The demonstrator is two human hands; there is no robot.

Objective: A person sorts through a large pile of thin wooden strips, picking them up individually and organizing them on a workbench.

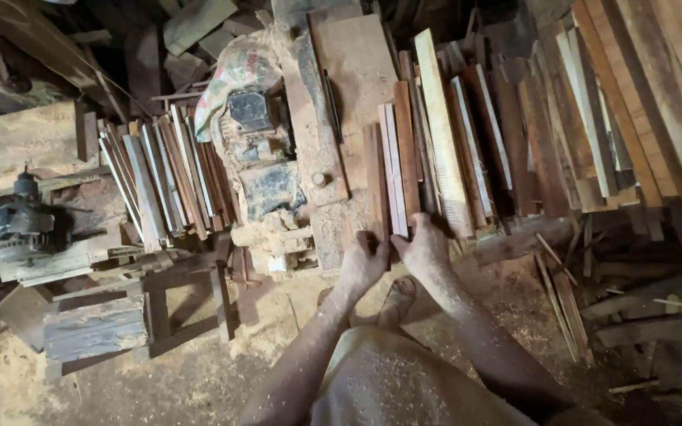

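Wooden strip (376, 181) under both closed hands

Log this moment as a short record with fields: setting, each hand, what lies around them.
setting: sawdust-covered woodworking bench seen from above
left hand: gripping the near end of a dark wooden strip
right hand: on the near ends of the pale wooden strips
right of hands: stacked planks
left of hands: dusty motor, bundle of thin slats
below: sawdust floor
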